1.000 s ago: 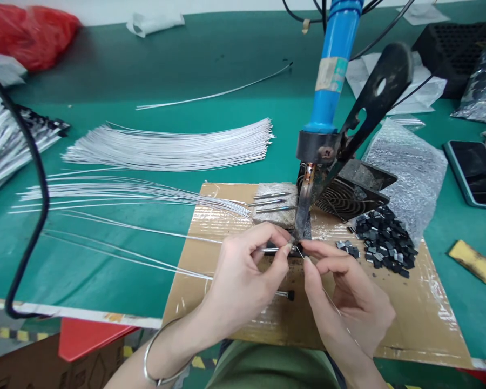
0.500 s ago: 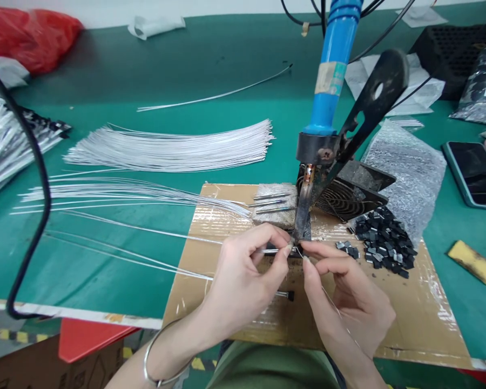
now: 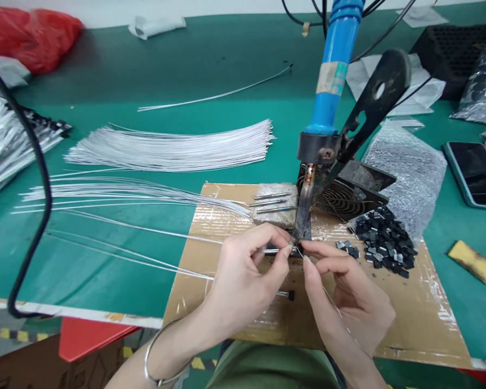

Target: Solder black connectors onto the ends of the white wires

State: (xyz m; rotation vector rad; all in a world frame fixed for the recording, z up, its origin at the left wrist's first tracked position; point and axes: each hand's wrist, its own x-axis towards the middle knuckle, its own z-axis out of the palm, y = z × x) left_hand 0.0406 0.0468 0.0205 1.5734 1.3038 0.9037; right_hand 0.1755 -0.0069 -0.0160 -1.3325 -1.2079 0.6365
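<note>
A blue-handled soldering iron [image 3: 334, 70] hangs from a dark metal bracket [image 3: 375, 102], its tip down between my hands. My left hand [image 3: 247, 275] pinches a thin white wire [image 3: 146, 229] just left of the tip; the wire's end is hidden by the fingers. My right hand [image 3: 344, 297] is closed on a thin solder strand [image 3: 331, 300] that runs from the tip down across the palm. Cardboard [image 3: 413, 319] lies beneath both hands. Behind them, several metal-ended wires rest on a grey block [image 3: 273, 217]. Small black connectors [image 3: 384, 240] are heaped to the right.
White wire bundles [image 3: 170, 148] lie at the back left on the green table [image 3: 105, 292]. A black cable [image 3: 44, 178] arches at the far left. Bubble wrap [image 3: 409, 173], a phone [image 3: 476, 175] and a yellow sponge [image 3: 473, 262] are at the right. A fan [image 3: 340, 194] stands behind the iron.
</note>
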